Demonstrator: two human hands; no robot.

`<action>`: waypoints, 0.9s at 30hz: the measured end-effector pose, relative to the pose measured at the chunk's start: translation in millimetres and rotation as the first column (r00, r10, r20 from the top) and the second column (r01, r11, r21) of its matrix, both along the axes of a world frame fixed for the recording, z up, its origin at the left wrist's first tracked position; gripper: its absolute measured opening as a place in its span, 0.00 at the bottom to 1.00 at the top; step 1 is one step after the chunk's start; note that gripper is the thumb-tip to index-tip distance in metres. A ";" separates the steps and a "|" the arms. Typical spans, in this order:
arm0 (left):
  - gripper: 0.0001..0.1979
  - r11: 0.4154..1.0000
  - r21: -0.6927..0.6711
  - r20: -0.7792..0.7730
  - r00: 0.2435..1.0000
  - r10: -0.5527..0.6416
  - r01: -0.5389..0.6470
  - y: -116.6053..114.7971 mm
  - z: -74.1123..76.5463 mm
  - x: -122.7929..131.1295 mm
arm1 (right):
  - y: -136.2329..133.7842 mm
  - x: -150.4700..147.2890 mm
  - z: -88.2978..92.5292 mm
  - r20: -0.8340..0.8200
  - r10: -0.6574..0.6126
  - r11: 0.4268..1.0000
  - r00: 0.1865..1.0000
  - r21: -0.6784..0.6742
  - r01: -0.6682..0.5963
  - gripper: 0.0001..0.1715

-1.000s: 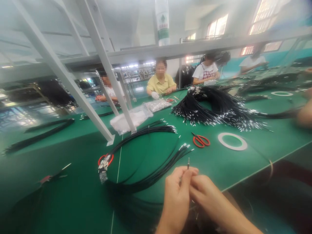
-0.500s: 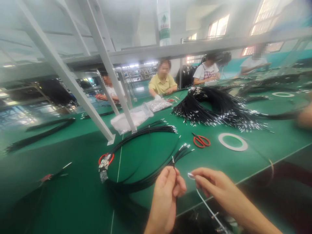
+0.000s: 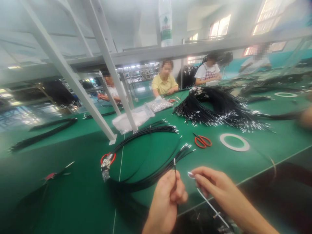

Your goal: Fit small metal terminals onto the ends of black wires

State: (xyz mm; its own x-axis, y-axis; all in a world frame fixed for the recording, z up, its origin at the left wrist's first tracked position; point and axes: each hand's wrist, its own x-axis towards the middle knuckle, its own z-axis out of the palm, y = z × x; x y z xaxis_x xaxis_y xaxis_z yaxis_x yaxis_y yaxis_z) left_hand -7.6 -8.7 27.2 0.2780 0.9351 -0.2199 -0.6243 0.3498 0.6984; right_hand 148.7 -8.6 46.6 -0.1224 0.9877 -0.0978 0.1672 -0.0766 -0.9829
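Observation:
Pinched between thumb and fingers of my left hand (image 3: 168, 198) is a black cable (image 3: 175, 165), its white-tipped end pointing up. To the right, my right hand (image 3: 214, 182) grips a narrow white strip (image 3: 212, 208) that trails down past the table edge. A short loop of it shows at the fingertips. The hands are apart, with a small gap between them. Left of my left hand, a curved bundle of black cables (image 3: 146, 182) lies on the green table (image 3: 151, 152), its pale ends fanned out. Clear wrapping (image 3: 106, 167) binds one part of it.
Red-handled scissors (image 3: 202, 141) and a flat white ring (image 3: 234, 143) lie ahead. Farther back is a big pile of black cables (image 3: 214, 104). Plastic bags (image 3: 134, 118) rest near a metal post (image 3: 122, 94). Several people sit across the table. A blurred hand (image 3: 307, 115) shows at right.
My left fingers have shifted lower along the cable, and more of its tip stands above them. My right hand stays nearly in place. The whole view has shifted slightly.

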 end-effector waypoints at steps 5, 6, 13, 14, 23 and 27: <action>0.19 0.999 0.034 -0.105 0.994 0.009 -0.005 -3.0 -2.9 2.8 | -0.2 0.3 -5.4 -0.013 0.002 1.000 1.000 0.010 -0.002 0.16; 0.19 0.998 0.052 -0.145 0.989 0.032 -0.024 -3.4 -3.9 4.0 | -0.2 0.2 -6.6 -0.020 0.003 1.000 1.000 0.012 -0.003 0.16; 0.20 0.983 0.173 -0.427 0.895 0.131 -0.061 -1.8 -12.6 12.8 | -2.9 -0.5 -9.2 -0.029 0.031 0.999 0.999 0.028 -0.030 0.16; 0.17 0.981 0.192 -0.466 0.877 0.121 -0.033 -1.6 -13.3 13.7 | -3.3 -0.5 -9.2 -0.010 0.037 0.999 0.999 0.037 -0.036 0.17; 0.07 0.890 0.452 -0.787 0.499 0.363 0.066 -3.0 -17.3 15.1 | -9.0 13.3 -11.5 0.032 0.079 0.995 0.996 0.066 -0.081 0.16; 0.08 0.918 0.397 -0.725 0.621 0.298 0.023 -3.4 -17.9 18.3 | -14.6 19.2 -13.4 -0.195 0.096 0.995 0.976 0.021 -0.094 0.20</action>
